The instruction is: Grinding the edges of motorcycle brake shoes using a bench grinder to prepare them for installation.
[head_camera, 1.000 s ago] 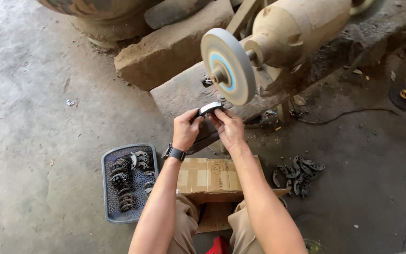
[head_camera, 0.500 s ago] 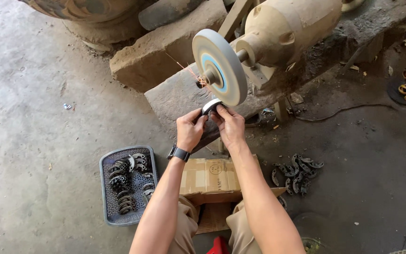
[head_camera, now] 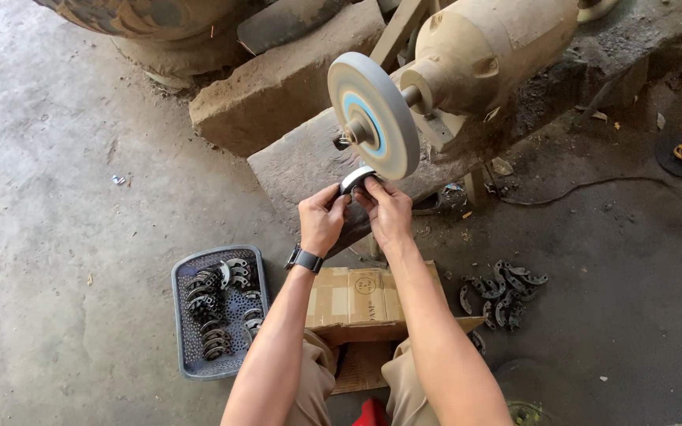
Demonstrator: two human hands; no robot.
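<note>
- Sitting left of the cardboard box (head_camera: 357, 298), a grey basket (head_camera: 185, 347) holds curved metal parts.
- Left hand (head_camera: 321, 222) grips the curved metal piece (head_camera: 356, 179) above the box.
- Right hand (head_camera: 388, 211) pinches the same piece, just under the grinding wheel (head_camera: 372, 114).
- Loose metal parts (head_camera: 503, 293) lie right of the box.

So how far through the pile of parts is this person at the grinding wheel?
Hard to say which pile is finished. One curved metal piece is in hand, gripped by the left hand and right hand just under the grinding wheel. A batch lies in the grey basket on the person's left, another heap of pieces on the floor to the right.
</note>
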